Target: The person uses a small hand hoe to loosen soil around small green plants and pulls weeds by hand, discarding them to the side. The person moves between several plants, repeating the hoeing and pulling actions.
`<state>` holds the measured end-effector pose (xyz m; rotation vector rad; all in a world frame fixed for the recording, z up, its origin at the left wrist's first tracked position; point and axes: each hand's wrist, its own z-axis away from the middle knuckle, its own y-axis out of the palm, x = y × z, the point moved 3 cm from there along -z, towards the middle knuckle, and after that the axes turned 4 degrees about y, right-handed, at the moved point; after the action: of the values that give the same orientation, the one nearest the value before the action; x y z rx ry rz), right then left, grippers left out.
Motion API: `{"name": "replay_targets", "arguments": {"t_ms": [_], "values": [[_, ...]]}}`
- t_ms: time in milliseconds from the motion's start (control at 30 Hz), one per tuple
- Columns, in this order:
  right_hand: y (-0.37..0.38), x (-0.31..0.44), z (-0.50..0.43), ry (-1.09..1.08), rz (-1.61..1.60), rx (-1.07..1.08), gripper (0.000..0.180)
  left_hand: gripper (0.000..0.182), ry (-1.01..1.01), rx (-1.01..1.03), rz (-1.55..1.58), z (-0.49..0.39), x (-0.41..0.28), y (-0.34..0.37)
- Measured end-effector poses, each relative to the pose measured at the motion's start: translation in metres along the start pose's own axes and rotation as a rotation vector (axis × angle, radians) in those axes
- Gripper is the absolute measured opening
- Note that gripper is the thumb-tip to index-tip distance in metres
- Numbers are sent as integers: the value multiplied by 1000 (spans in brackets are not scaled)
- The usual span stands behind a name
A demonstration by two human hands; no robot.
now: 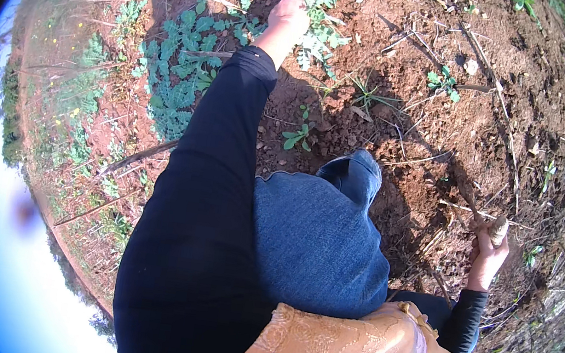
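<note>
My left hand (pixel 288 15) is closed around a leafy green weed (pixel 323 26) with lobed leaves, at the top of the view. Its roots cannot be made out. On the right, my right hand (pixel 489 252) grips the wooden handle (pixel 498 230) of a hand tool; the tool's head is not clearly seen against the soil. A large patch of blue-green lobed plants (pixel 176 71) grows left of my left forearm. Between my two hands lie a grassy tuft (pixel 369 96) and a small broad-leaved seedling (pixel 298 135).
Reddish-brown soil (pixel 404 187) with clods and dry stalks surrounds my bent, denim-covered knee (pixel 317 240). A long dry stem (pixel 503 109) crosses the ground at right. Another small green plant (pixel 443 83) stands at upper right. A thick dry stick (pixel 140 157) lies left of my left sleeve.
</note>
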<state>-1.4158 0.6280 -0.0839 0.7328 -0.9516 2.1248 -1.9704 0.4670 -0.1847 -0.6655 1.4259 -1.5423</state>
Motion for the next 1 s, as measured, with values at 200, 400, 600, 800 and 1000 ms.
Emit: {"name": "replay_targets", "arguments": {"t_ms": [200, 400, 600, 800, 1000], "values": [[-6, -10, 14, -48, 28, 0, 15, 17, 175, 92, 261, 91, -61, 39], [-15, -24, 16, -34, 65, 35, 21, 10, 865, 524, -205, 150, -83, -12], [-29, -15, 15, -84, 73, 38, 23, 29, 870, 825, -582, 163, -19, -191], [11, 5, 23, 33, 104, -18, 21, 50, 234, 854, -680, 94, 164, -328], [75, 70, 1, 42, 135, -42, 17, 62, 602, 692, -731, 32, 251, -210]]}}
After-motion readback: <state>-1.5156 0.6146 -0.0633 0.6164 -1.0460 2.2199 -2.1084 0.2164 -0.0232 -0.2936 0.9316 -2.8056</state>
